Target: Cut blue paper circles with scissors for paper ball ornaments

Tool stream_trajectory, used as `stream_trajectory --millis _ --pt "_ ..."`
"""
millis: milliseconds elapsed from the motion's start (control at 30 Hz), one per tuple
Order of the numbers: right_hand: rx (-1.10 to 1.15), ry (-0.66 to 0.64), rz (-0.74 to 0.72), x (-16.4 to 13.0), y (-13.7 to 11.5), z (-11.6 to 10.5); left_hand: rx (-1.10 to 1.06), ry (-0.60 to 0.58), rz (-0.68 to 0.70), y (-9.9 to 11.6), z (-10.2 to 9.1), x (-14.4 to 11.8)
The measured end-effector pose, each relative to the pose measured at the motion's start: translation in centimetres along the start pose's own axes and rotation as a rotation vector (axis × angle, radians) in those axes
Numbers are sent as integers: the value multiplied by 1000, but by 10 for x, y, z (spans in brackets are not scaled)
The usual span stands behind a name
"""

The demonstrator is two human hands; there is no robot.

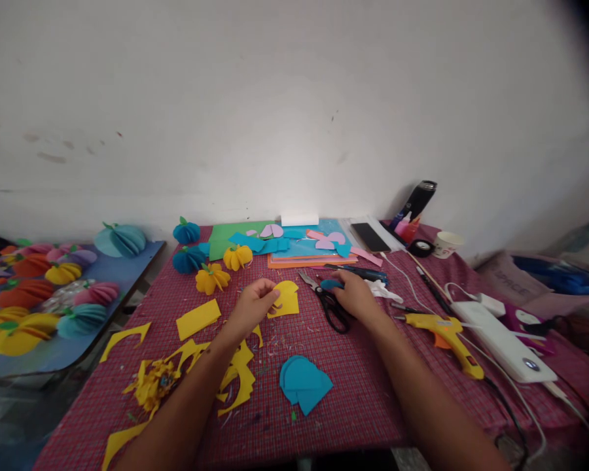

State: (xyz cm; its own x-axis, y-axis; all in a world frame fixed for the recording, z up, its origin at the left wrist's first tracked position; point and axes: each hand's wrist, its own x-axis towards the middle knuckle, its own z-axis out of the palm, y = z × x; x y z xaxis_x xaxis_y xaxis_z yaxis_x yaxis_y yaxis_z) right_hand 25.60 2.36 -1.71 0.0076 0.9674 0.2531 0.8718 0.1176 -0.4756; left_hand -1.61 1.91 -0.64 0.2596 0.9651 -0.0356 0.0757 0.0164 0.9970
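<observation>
My left hand (256, 304) pinches a piece of yellow paper (287, 302) with a rounded top edge, just above the table. My right hand (357, 297) has its fingers curled at a small blue item (331, 284), whose kind I cannot make out. Directly left of that hand lies a pair of scissors (328, 302) with black handles, blades pointing away. Nearer me rests a stack of blue paper pieces (304, 383) with rounded edges. A yellow paper stack (199, 319) and yellow offcuts (238, 379) lie left, partly behind my left forearm.
Yellow paper pumpkins (213, 279) and blue ones (189, 259) stand back left; more fill a blue side table (150, 255). To the right are a yellow glue gun (446, 333), a white power strip (505, 343) with cables, a phone (370, 237) and a paper cup (446, 244).
</observation>
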Motion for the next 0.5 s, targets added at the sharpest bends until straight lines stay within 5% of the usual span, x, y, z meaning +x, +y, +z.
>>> stream_trajectory --millis 267,500 --pt "651 -109 -24 -17 -34 -12 26 -70 -20 -5 3 -1" --pt "507 -271 -383 -31 -67 -7 97 -244 51 -1 10 -8"
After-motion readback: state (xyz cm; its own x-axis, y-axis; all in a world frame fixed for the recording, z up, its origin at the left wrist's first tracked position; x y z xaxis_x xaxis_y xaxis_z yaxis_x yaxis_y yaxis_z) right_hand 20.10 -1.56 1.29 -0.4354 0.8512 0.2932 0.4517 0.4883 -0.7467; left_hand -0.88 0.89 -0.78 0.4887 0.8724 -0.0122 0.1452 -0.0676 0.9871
